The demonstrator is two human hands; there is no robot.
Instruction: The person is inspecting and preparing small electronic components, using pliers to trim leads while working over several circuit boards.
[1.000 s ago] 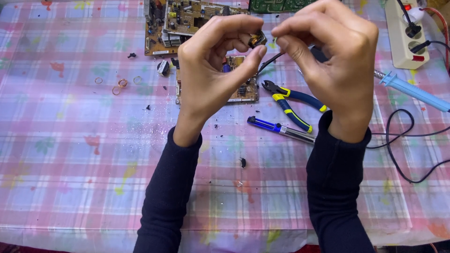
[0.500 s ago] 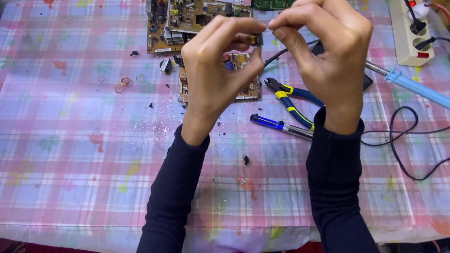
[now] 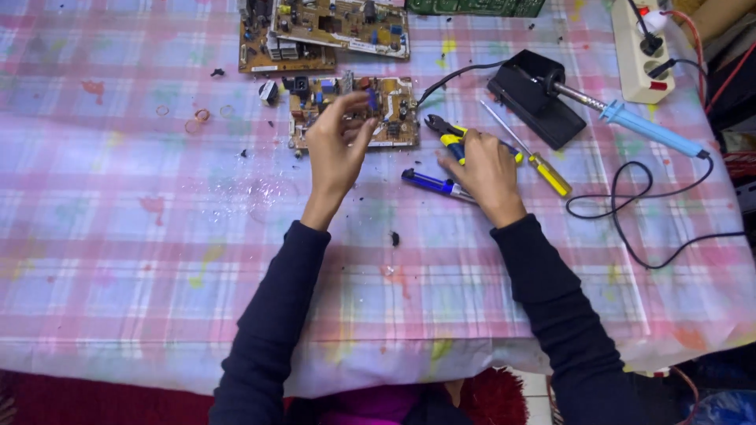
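Note:
My left hand [image 3: 335, 153] reaches over a small brown circuit board [image 3: 398, 118] on the pink plaid tablecloth [image 3: 118, 236]. Its fingertips curl around a small blue part on the board; I cannot tell whether they pinch it. My right hand [image 3: 484, 169] lies just right of the board, closed over the yellow-and-blue handles of a pair of cutting pliers [image 3: 442, 134], whose black jaws point toward the board. A blue pen-shaped tool [image 3: 429, 182] lies beside that hand's thumb.
Larger circuit boards [image 3: 315, 31] lie at the back. To the right are a black stand [image 3: 535, 94], a blue-handled soldering iron [image 3: 650, 130], a yellow screwdriver [image 3: 549, 175], a looped black cable [image 3: 630, 212] and a white power strip [image 3: 642, 51]. Small rings [image 3: 197, 120] lie left.
Both hands were raised together, pinching a small part between the fingertips. They have since dropped and separated: the left onto the small board, the right onto the pliers.

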